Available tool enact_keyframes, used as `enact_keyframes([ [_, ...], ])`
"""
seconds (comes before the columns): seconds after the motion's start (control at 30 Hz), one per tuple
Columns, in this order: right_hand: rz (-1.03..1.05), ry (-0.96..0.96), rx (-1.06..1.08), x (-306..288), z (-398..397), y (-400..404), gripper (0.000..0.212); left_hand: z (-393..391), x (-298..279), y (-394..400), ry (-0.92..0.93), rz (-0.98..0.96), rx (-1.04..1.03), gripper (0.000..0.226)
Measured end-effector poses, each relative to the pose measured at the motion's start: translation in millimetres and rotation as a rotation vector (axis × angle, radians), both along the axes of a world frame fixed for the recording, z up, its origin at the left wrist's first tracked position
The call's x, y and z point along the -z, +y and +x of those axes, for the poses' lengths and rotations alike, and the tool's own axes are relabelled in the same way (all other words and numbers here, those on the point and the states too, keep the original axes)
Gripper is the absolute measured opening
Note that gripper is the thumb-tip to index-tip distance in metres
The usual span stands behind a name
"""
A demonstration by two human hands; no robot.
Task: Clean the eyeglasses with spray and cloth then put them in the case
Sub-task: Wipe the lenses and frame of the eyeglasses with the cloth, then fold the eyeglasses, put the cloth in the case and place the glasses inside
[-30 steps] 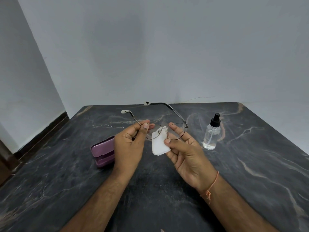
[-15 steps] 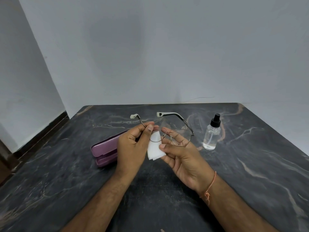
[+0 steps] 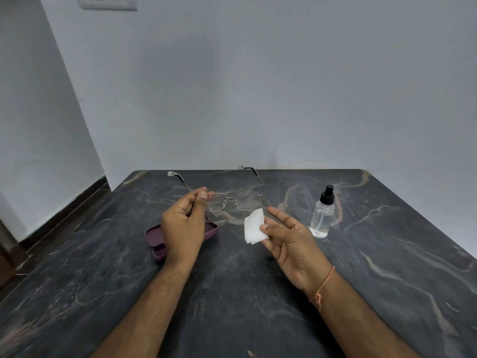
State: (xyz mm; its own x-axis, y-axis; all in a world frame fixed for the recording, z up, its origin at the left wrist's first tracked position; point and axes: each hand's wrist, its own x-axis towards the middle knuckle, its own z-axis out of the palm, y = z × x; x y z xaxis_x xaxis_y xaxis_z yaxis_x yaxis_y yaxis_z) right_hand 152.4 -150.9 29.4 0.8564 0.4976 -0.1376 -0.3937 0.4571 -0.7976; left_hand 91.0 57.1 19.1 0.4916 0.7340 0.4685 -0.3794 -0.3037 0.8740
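Note:
My left hand [image 3: 184, 223] pinches the thin metal eyeglasses [image 3: 233, 201] at the left hinge and holds them above the table, temples unfolded and pointing away from me. My right hand [image 3: 286, 236] is apart from the glasses, palm up, and pinches a small folded white cloth [image 3: 254, 226] between thumb and fingers, just below the right lens. A purple glasses case [image 3: 211, 232] lies on the table under my left hand, partly hidden by it. A clear spray bottle [image 3: 322, 215] with a black pump top stands upright to the right of my right hand.
The dark marble table [image 3: 129, 293] runs back to a pale wall. Its left edge borders a floor strip and a dark skirting. An orange thread is tied round my right wrist [image 3: 324, 285].
My right hand has drawn the cloth off the lens and moved right and down. My left hand has shifted the glasses left and turned them so both lenses show.

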Motion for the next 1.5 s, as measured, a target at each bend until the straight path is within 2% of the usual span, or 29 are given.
enact_keyframes([
  [0.2, -0.273, -0.204, 0.103, 3, 9, -9, 0.053, -5, 0, 3, 0.006, -0.012, -0.022, 0.023],
  [0.4, -0.367, -0.207, 0.096, 5, 15, -11, 0.054, -9, -2, 3, 0.002, 0.003, -0.03, 0.021],
  [0.57, -0.47, -0.28, 0.074, 6, 17, -10, 0.056, -12, -1, -2, 0.041, 0.084, -0.019, 0.018],
  [0.63, -0.615, -0.427, 0.116, 10, 18, -12, 0.058, -13, -1, -5, 0.063, 0.131, -0.028, 0.02],
  [0.73, -0.976, -0.824, 0.199, 11, 15, -17, 0.059, -13, 0, -6, 0.077, 0.162, -0.037, 0.02],
  [0.9, -1.123, -1.096, 0.25, 10, 6, -22, 0.048, -15, 1, -7, 0.093, 0.188, -0.037, 0.019],
  [0.97, -1.105, -1.158, 0.33, 11, 6, -23, 0.043, -16, 0, -8, 0.095, 0.19, -0.041, 0.019],
  [1.07, -0.871, -1.124, 0.471, 10, 8, -22, 0.034, -17, -1, -10, 0.091, 0.206, -0.038, 0.018],
  [1.17, -0.526, -0.865, 0.384, 7, 7, -17, 0.025, -18, -1, -11, 0.074, 0.212, -0.035, 0.02],
  [1.2, -0.468, -0.797, 0.341, 6, 6, -17, 0.024, -18, -1, -11, 0.07, 0.217, -0.04, 0.02],
  [1.4, -0.343, -0.743, 0.22, 1, 4, -17, 0.018, -17, -2, -13, 0.054, 0.241, -0.056, 0.026],
  [1.5, -0.348, -0.765, 0.194, 1, 4, -17, 0.018, -18, -2, -14, 0.043, 0.266, -0.043, 0.028],
])
